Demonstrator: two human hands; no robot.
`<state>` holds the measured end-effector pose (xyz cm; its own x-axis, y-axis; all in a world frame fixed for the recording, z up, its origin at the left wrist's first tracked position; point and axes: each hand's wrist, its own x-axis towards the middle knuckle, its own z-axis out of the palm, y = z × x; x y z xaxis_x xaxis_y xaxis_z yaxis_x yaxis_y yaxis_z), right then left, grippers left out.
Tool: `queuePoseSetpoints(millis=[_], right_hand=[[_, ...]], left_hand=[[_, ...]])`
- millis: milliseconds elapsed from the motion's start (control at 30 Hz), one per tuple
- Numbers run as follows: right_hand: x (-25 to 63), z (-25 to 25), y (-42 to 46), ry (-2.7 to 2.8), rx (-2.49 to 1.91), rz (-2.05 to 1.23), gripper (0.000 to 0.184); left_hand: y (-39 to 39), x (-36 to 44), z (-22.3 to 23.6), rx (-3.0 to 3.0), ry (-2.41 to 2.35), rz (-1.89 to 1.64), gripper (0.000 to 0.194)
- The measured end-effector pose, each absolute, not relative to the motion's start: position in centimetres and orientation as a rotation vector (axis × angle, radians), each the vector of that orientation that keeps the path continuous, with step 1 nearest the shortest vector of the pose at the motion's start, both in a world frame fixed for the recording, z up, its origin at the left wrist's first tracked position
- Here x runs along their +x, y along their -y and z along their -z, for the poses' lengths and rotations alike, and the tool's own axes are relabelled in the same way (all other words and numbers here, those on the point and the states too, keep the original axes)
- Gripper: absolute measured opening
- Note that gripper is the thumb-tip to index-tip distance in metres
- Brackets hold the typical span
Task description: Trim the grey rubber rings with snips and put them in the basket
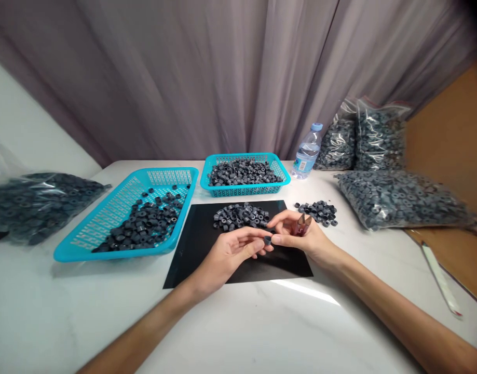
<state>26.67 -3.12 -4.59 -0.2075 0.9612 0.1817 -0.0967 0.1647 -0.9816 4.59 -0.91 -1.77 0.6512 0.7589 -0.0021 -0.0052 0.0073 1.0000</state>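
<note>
Over a black mat (199, 259), my left hand (232, 252) pinches a small dark grey cylindrical cap (267, 240) between thumb and fingers. My right hand (296, 234) is closed, its thumb and fingertips at the cap's right side. Tucked in that hand is a small tool like nippers (302, 222), its two pointed jaws sticking up; the rest is hidden by the fingers. Just behind both hands lies a pile of similar grey caps (240, 215) on the mat. A smaller heap of grey pieces (318, 212) rests on the white table, right behind my right hand.
A blue basket (63, 253) with grey pieces stands at left, another blue basket (203, 179) behind the mat. A water bottle (306, 153) and bulging bags (397, 200) are at right, a filled bag (47, 202) at far left. A white strip-shaped tool (440, 278) lies near cardboard.
</note>
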Motion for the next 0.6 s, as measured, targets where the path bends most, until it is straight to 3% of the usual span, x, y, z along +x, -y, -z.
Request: queuePoseSetpoints(millis=[133, 600], right_hand=[[26.83, 4.10, 3.33, 1.451, -0.938, -1.244, 0.018], [26.58, 3.60, 3.72, 1.494, -1.018, -1.317, 0.028]], left_hand=[[0.90, 4.65, 1.97, 1.418, -0.664, -0.681, 0.020], [0.94, 4.81, 2.22, 1.486, -0.732, -0.675, 0.026]])
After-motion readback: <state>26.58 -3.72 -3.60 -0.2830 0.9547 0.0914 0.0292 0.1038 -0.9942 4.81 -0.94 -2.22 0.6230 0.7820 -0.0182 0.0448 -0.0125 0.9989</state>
